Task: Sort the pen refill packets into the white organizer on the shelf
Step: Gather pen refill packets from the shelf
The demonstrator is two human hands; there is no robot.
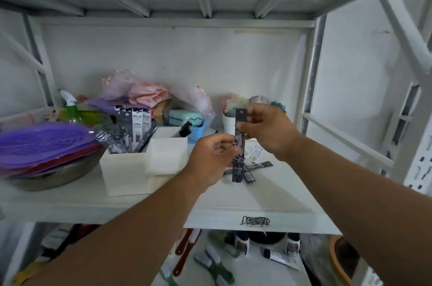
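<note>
A long dark pen refill packet (239,168) stands upright in the air above the shelf, held by both hands. My left hand (211,157) pinches its middle from the left. My right hand (266,129) grips its upper part from the right. Behind the hands, more loose packets (258,165) lie flat on the white shelf (268,199). The white organizer (131,168) stands to the left of my hands; several packets (131,131) stick up from its back left compartment. The right compartments look bare.
A metal bowl with purple and red mesh covers (46,147) sits at far left. A green spray bottle (71,108), plastic bags, a blue basket (196,131) and a white cup (229,123) line the back. Brushes and tubes lie on the lower shelf.
</note>
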